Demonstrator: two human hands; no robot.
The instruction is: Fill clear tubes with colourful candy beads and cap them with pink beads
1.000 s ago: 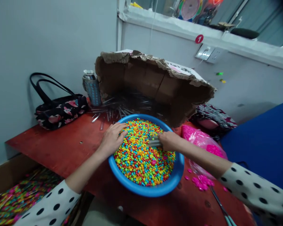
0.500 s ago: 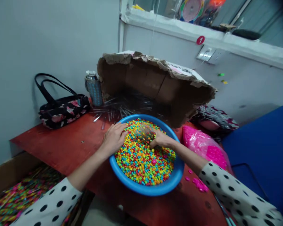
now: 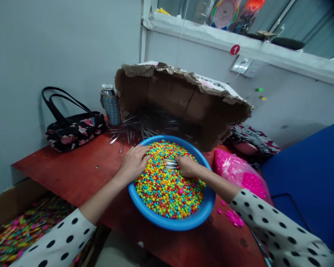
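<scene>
A round blue basin [image 3: 172,224] full of small multicoloured candy-like pieces [image 3: 167,196] stands in front of me. My left hand [image 3: 134,163] lies over its left rim, fingers stretched out and thumb apart, fingertips at the edge of the pieces. Inside the basin, my right hand [image 3: 187,166] is closed round a small bundle of clear plastic tubes [image 3: 171,164]. The tubes lie almost level at the surface of the pieces, pointing left. My palm and fingers cover their right ends. A pink piece [image 3: 181,191] sits among the others.
Behind the basin, a torn cardboard box [image 3: 183,96] holds loose clear tubes [image 3: 150,126], some spilling onto the red table [image 3: 80,167]. A floral handbag [image 3: 76,129] and a bottle [image 3: 111,105] stand left. Right lies a bag of pink pieces [image 3: 242,174]. Wrapped items [image 3: 22,230] fill a box below.
My right hand has turned and lowered; the tube bundle, tilted and blurred before, now lies flatter on the pieces. The left hand stays on the rim.
</scene>
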